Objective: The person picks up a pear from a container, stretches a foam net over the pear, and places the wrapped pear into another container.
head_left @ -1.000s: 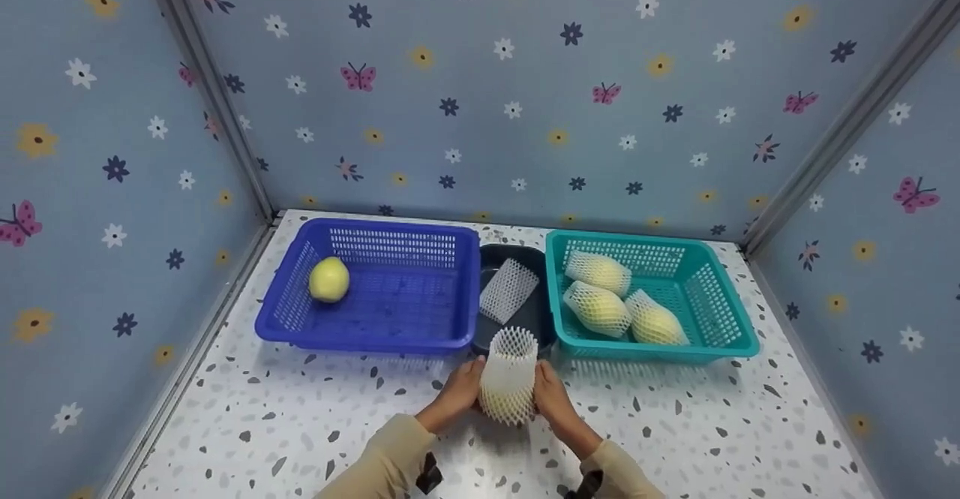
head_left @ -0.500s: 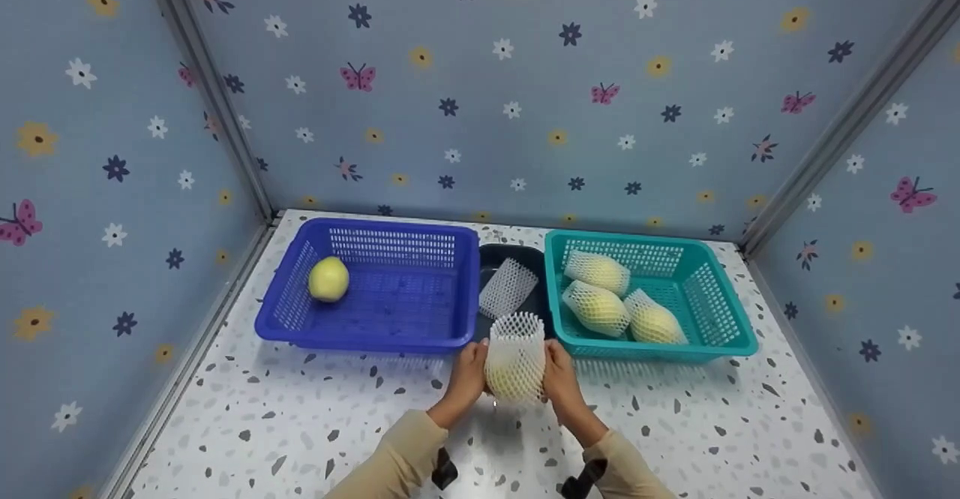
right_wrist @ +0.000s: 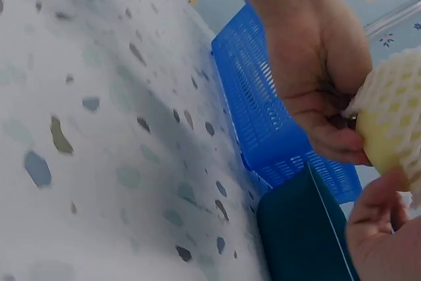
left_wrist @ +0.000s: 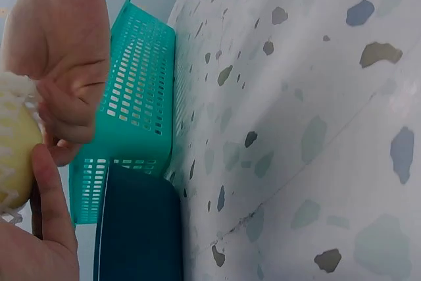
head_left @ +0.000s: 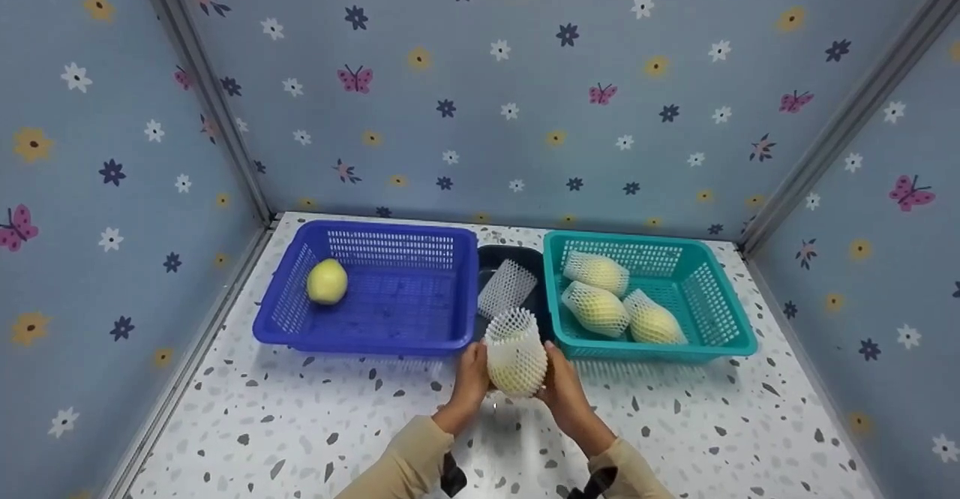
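Note:
Both hands hold a pale yellow, apple-like fruit in a white foam net (head_left: 517, 364), above the counter. My left hand (head_left: 471, 375) grips its left side and my right hand (head_left: 564, 386) its right side. The net's upper end stands loose and open above the fruit. In the left wrist view bare yellow skin (left_wrist: 23, 146) shows beside the fingers. In the right wrist view fingers of both hands pinch the net's edge and the fruit (right_wrist: 381, 146). A flat spare foam net (head_left: 508, 290) lies in the dark tray (head_left: 487, 259) just beyond.
A blue basket (head_left: 390, 341) on the left holds one bare yellow fruit (head_left: 327, 281). The teal basket (head_left: 720, 349) on the right holds several netted fruits (head_left: 598, 310). Patterned walls close in the speckled counter (head_left: 315, 416) at back and sides.
Both hands have moved a little away from the body, toward the tray, with the netted fruit. The net has tilted and now sits rounder on the fruit, its lower end drawn in.

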### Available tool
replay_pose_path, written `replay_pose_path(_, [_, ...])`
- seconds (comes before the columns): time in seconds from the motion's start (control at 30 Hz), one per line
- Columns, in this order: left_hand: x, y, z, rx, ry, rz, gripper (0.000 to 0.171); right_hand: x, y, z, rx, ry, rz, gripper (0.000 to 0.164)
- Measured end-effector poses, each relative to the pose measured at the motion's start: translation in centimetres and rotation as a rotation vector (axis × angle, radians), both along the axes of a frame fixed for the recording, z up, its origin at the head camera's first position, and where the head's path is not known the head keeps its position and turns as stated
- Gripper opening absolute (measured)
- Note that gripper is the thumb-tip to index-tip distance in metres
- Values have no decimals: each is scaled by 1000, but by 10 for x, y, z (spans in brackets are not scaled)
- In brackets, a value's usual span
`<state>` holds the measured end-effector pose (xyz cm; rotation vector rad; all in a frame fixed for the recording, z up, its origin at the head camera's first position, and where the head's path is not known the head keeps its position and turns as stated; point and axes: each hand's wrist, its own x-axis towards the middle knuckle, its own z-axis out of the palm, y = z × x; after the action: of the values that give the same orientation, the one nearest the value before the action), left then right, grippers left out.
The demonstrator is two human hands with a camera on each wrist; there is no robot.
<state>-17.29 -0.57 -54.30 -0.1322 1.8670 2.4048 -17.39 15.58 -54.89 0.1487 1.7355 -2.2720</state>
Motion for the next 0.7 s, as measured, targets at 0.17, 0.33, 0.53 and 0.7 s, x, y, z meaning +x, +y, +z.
replay_pose_path(0.17, [-4, 8, -18, 73, 3, 95, 27, 7, -2, -1, -132, -13, 78, 65])
replay_pose_path(0.33, [-1, 12, -16, 144, -3, 100, 30, 7, -2, 0, -238, -33, -14, 62])
replay_pose_path(0.53, [1, 13, -15, 253, -86, 32, 45, 5, -2, -1, -271, -31, -82, 34])
replay_pose_path(0.7, [0, 13, -15, 278, -138, 46, 36, 3, -8, -4, -233, -11, -150, 10])
